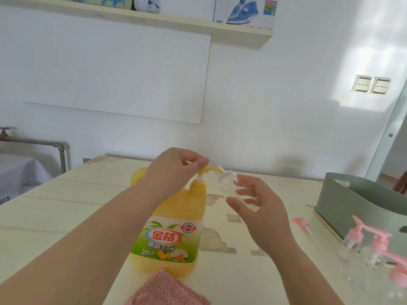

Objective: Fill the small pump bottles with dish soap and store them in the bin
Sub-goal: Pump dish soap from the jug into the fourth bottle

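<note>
1. The pink cloth lies at the near edge of the table, touching the foot of the dish soap jug, likely kept there for drips.
2. The clear bottle, uncapped, is held tilted above the table with its open neck at the nozzle of the pump head, so soap would drop straight in. It looks empty.
3. The right hand clasps the bottle, thumb beneath and fingers round the body. The left hand has its fingertips closed on the pump head, set to press.
4. A loose pink pump lies on the table just right of that hand, handy for recapping.
5. Further right, capped pump bottles stand just beside the green bin. The open table between jug and bin leaves room to carry across, but those bottles crowd the bin's near side.
</note>
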A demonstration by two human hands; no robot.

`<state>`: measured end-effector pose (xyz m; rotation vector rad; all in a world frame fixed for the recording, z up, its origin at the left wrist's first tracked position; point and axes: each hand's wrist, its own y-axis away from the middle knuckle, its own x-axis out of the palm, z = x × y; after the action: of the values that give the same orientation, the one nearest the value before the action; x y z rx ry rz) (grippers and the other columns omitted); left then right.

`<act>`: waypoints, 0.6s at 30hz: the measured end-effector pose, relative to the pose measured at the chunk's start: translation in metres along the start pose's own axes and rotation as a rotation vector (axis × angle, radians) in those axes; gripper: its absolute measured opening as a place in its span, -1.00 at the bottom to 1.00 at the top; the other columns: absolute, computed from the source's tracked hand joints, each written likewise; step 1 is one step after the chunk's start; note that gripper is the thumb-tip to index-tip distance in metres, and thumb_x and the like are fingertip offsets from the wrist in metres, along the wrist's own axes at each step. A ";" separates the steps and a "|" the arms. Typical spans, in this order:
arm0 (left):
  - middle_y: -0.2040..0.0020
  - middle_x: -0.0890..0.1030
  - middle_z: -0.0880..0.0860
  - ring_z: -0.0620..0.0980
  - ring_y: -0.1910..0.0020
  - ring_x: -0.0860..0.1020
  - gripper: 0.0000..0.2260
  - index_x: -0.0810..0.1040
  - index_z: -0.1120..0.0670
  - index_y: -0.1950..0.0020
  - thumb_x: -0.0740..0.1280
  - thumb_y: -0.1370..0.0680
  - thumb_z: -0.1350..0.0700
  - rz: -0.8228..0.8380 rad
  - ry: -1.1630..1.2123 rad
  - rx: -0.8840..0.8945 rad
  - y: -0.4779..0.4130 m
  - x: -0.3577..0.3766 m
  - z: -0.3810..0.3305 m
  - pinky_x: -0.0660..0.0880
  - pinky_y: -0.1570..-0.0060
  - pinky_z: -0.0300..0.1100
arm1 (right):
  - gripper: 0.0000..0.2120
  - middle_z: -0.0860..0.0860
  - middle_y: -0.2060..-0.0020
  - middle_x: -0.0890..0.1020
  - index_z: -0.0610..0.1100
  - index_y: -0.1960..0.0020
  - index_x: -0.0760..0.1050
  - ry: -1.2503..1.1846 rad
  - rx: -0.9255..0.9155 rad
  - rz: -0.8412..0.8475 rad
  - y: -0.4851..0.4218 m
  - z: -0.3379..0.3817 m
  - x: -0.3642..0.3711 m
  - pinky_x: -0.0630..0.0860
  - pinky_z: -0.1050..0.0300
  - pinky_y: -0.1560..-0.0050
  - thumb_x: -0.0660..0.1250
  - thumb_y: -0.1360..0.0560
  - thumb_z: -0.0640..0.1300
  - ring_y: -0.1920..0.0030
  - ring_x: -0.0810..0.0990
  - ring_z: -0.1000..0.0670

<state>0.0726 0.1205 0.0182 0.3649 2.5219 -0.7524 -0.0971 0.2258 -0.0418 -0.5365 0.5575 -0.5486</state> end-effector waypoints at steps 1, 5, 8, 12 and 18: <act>0.08 0.64 -0.21 -0.20 0.02 0.56 -0.78 0.65 -0.17 0.00 0.29 -0.49 -0.21 -0.007 -0.020 -0.005 0.001 0.001 0.000 0.46 -0.01 -0.18 | -0.63 0.40 0.00 0.59 0.23 -0.09 0.48 -0.010 0.001 -0.002 0.000 -0.002 0.001 0.47 0.37 0.01 0.49 -0.41 -0.13 -0.04 0.58 0.26; -0.06 0.62 -0.23 -0.21 -0.07 0.50 -0.72 0.62 -0.18 -0.10 0.23 -0.52 -0.22 -0.037 -0.138 0.013 0.009 0.003 0.003 0.37 -0.01 -0.25 | -0.61 0.39 0.00 0.59 0.23 -0.08 0.48 -0.009 -0.014 -0.003 0.002 -0.005 0.004 0.49 0.29 -0.03 0.49 -0.41 -0.16 -0.04 0.59 0.21; -0.10 0.61 -0.20 -0.16 -0.15 0.49 -0.72 0.62 -0.17 -0.10 0.21 -0.54 -0.21 -0.097 -0.198 0.060 0.015 0.007 0.007 0.35 -0.07 -0.26 | -0.60 0.38 0.00 0.59 0.23 -0.08 0.48 -0.009 -0.014 -0.006 0.003 -0.006 0.006 0.48 0.26 -0.03 0.50 -0.40 -0.16 -0.04 0.59 0.20; -0.05 0.64 -0.16 -0.05 -0.16 0.50 -0.72 0.63 -0.18 -0.07 0.20 -0.54 -0.21 -0.150 -0.236 0.103 0.018 0.011 0.012 0.39 -0.23 -0.02 | -0.61 0.39 -0.01 0.60 0.23 -0.08 0.51 -0.023 0.033 0.001 0.004 -0.006 0.005 0.49 0.26 -0.03 0.51 -0.39 -0.16 -0.03 0.60 0.23; -0.11 0.59 -0.22 -0.16 -0.08 0.49 -0.75 0.60 -0.20 -0.09 0.22 -0.53 -0.22 0.036 -0.167 -0.044 0.013 0.000 0.000 0.37 0.06 -0.27 | -0.64 0.23 -0.06 0.65 0.20 -0.09 0.56 -0.184 0.173 0.000 0.004 0.005 0.000 0.50 0.29 0.15 0.54 -0.37 -0.08 0.11 0.63 0.16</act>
<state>0.0778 0.1310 0.0126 0.3184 2.3645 -0.6833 -0.0929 0.2299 -0.0409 -0.4175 0.3320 -0.5360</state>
